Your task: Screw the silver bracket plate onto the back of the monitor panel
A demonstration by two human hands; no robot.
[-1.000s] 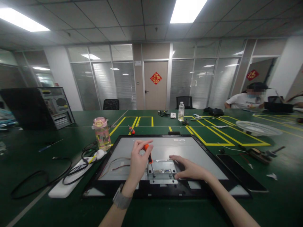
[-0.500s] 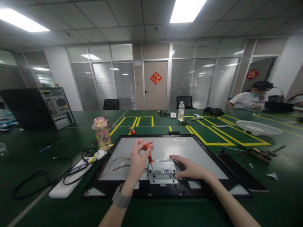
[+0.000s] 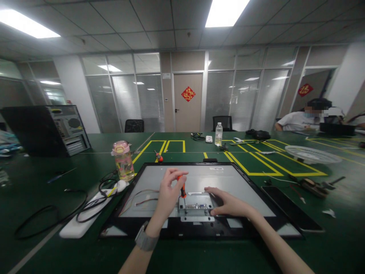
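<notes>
My left hand (image 3: pixel 172 186) is closed round the orange-and-black handle of a screwdriver (image 3: pixel 183 190). The screwdriver stands nearly upright, its shaft reaching down to the left side of a metal bracket (image 3: pixel 196 199) with connector ports along its front. My right hand (image 3: pixel 228 201) spans the bracket's right side, thumb at the front edge and fingers at the back. The bracket sits on the grey back of a flat display panel (image 3: pixel 239 182) with a black frame. Whether the screwdriver's tip is in a screw is too small to tell.
Left of the panel are a pink-lidded bottle (image 3: pixel 123 161), a white power strip (image 3: pixel 76 224) and a black computer case (image 3: pixel 31 129). A black phone-like slab (image 3: pixel 292 209) lies to the right. Another red-handled screwdriver (image 3: pixel 159 156) lies behind the panel. A person (image 3: pixel 299 120) sits far right.
My left hand and the screwdriver have shifted very slightly to the right, the handle now standing a little straighter. My right hand stays on the bracket.
</notes>
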